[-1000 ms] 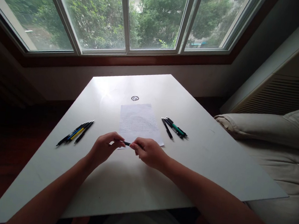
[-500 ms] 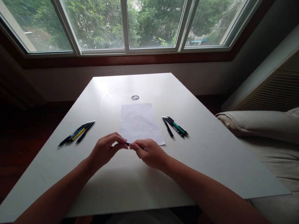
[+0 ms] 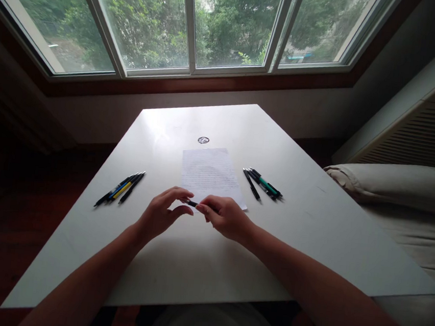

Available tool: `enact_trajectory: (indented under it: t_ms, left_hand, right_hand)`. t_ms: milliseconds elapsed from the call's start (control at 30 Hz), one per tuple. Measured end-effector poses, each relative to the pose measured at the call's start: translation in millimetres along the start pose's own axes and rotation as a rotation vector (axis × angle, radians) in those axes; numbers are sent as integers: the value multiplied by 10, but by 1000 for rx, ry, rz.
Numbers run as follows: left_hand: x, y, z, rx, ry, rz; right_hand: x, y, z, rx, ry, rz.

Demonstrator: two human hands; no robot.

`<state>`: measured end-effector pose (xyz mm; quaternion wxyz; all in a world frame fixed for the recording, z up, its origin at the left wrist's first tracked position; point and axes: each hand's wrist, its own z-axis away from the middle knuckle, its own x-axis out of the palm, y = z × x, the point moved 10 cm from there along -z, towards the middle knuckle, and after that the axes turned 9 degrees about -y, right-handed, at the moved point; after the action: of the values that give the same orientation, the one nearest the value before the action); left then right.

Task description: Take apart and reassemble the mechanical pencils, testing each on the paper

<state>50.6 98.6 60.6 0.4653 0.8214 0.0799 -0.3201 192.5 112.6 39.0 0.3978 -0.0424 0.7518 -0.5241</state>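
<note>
Held in the closed fingers of my right hand (image 3: 227,217) is a dark pen (image 3: 191,203), its tip end pointing left. My left hand (image 3: 162,210) is at that end, thumb and index finger spread apart; the index fingertip is close to the pen, and whether it touches cannot be made out. Both hands are just above the near edge of a sheet of paper (image 3: 211,170) covered in fine lines of text.
Several pens (image 3: 127,189) in black, blue and yellow lie on the white table (image 3: 176,266) to the left. More pens (image 3: 264,184), one of them green, lie right of the paper. A round dark emblem (image 3: 203,140) is beyond the sheet. A padded seat (image 3: 384,184) stands at right.
My left thumb and fingers have parted from their pinch at the pen, showing more of its left end. The right hand keeps its hold. The whole view has shifted slightly.
</note>
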Motion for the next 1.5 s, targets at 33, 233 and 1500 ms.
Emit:
enact_trajectory:
  t_ms: [33,233,1500]
  left_hand:
    - [-14,-26,-5,-20,9,-18]
    - [14,-8,-41,17,-34,-149]
    - [158,-227,-31,-144,-185,-262]
  right_hand:
    - [-36,-14,1,-18,31,51]
    - [-95,-74,9,-114,70,322]
    - [-73,-49,1,-88,79,554]
